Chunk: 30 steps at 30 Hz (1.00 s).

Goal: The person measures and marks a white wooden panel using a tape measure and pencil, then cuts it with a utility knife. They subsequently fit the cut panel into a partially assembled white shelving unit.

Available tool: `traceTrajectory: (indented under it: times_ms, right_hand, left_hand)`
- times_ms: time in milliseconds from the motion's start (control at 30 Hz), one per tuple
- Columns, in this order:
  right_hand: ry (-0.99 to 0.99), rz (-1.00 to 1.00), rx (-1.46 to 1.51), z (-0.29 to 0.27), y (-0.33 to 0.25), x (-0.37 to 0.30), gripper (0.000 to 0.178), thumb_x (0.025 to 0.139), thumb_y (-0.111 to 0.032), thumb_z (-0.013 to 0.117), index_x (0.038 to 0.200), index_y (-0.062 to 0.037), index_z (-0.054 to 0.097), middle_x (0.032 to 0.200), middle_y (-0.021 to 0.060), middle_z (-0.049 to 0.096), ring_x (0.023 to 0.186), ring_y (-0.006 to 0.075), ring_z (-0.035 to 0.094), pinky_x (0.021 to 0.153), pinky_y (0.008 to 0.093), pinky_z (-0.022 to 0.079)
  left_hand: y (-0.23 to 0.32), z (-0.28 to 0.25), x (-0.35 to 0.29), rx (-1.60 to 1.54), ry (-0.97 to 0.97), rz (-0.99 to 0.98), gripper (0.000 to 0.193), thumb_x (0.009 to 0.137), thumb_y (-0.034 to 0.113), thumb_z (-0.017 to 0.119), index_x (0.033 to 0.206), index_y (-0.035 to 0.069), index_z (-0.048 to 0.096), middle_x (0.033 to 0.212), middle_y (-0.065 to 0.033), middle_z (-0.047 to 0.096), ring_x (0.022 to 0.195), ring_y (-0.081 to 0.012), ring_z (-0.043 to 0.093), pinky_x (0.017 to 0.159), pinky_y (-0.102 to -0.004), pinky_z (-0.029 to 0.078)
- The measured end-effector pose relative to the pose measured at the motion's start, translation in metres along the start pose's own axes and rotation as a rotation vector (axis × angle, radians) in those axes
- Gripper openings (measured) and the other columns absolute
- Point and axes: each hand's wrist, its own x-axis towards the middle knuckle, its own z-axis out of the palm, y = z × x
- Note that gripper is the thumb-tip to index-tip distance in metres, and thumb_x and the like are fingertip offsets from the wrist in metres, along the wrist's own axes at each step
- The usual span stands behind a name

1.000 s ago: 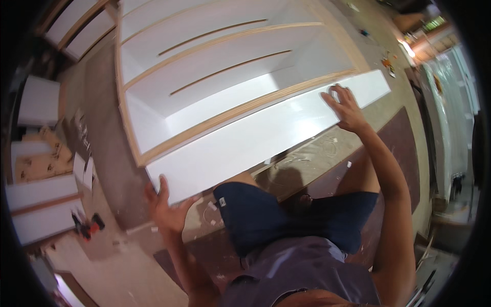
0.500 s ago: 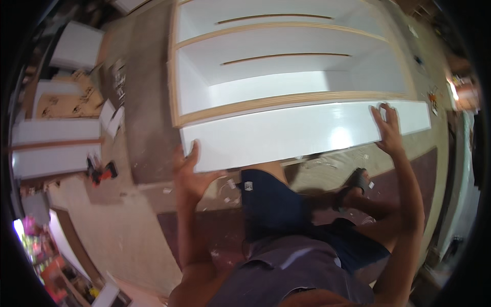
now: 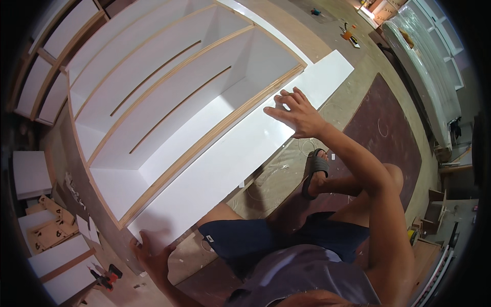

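Note:
A long white board (image 3: 220, 176) lies along the near side of a white cabinet carcass (image 3: 176, 120) with bare wood edges. My left hand (image 3: 153, 257) is closed at the board's lower left end, with its fingers at the end edge and the thumb by the near edge. Over the right half of the board is my right hand (image 3: 298, 113), its fingers spread and slightly bent. Whether those fingertips press on the surface is hard to tell. The board's right end sticks out past the cabinet's corner.
A red and black cordless drill (image 3: 107, 278) is on the floor at lower left, near white panels (image 3: 61, 266) and brown wood pieces (image 3: 53, 225). A maroon sheet (image 3: 386, 125) covers floor at right. Plastic-wrapped panels (image 3: 417, 66) stand at far right. My sandalled foot (image 3: 317, 174) is close to the board.
My view has turned, so the cabinet and board now slant up to the right. The right hand has shifted inward along the board and its fingers have spread. The left hand remains at the left end.

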Motion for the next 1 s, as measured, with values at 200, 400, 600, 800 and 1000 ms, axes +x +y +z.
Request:
traceTrajectory:
  times_ms: [200, 400, 600, 800, 1000]
  right_hand:
    - [0.004, -0.012, -0.019, 0.001, 0.001, -0.002, 0.115, 0.051, -0.023, 0.095, 0.151, -0.0359, 0.042, 0.148, 0.0142, 0.046, 0.136, 0.0390, 0.044, 0.115, 0.0617, 0.030]
    - [0.011, -0.022, -0.029, 0.003, 0.003, -0.003, 0.117, 0.050, -0.022, 0.095, 0.152, -0.0361, 0.040, 0.151, 0.0147, 0.043, 0.137, 0.0380, 0.043, 0.115, 0.0624, 0.030]
    - [0.028, -0.039, -0.016, 0.002, 0.003, -0.005, 0.115, 0.052, -0.022, 0.094, 0.152, -0.0352, 0.039, 0.150, 0.0160, 0.044, 0.138, 0.0382, 0.044, 0.115, 0.0611, 0.030]
    - [0.030, -0.059, -0.044, 0.001, 0.003, -0.008, 0.112, 0.056, -0.023, 0.093, 0.153, -0.0341, 0.039, 0.150, 0.0162, 0.044, 0.137, 0.0382, 0.044, 0.115, 0.0584, 0.030]
    - [0.099, -0.078, -0.056, 0.003, 0.002, -0.013, 0.100, 0.065, -0.028, 0.090, 0.152, -0.0320, 0.041, 0.149, 0.0168, 0.045, 0.137, 0.0380, 0.045, 0.113, 0.0578, 0.031]
  left_hand:
    - [0.000, 0.001, -0.001, 0.072, 0.039, 0.054, 0.104, 0.049, 0.012, 0.096, 0.143, -0.002, 0.055, 0.138, -0.0193, 0.046, 0.121, -0.0312, 0.055, 0.102, -0.0397, 0.047]
    - [-0.001, 0.000, -0.002, 0.088, 0.039, 0.050, 0.102, 0.051, 0.012, 0.096, 0.143, 0.000, 0.055, 0.136, -0.0193, 0.047, 0.117, -0.0306, 0.055, 0.097, -0.0377, 0.047]
    - [-0.007, 0.002, 0.000, 0.057, 0.075, 0.163, 0.101, 0.052, 0.017, 0.097, 0.143, 0.002, 0.056, 0.131, -0.0186, 0.048, 0.114, -0.0304, 0.054, 0.094, -0.0356, 0.045]
    - [-0.003, -0.001, -0.002, 0.114, 0.063, 0.191, 0.097, 0.058, 0.025, 0.095, 0.143, 0.000, 0.056, 0.130, -0.0220, 0.050, 0.116, -0.0354, 0.054, 0.100, -0.0404, 0.044]
    - [-0.003, -0.001, -0.010, 0.076, 0.114, 0.181, 0.094, 0.057, 0.025, 0.095, 0.141, 0.001, 0.058, 0.135, -0.0222, 0.048, 0.124, -0.0362, 0.052, 0.107, -0.0436, 0.041]
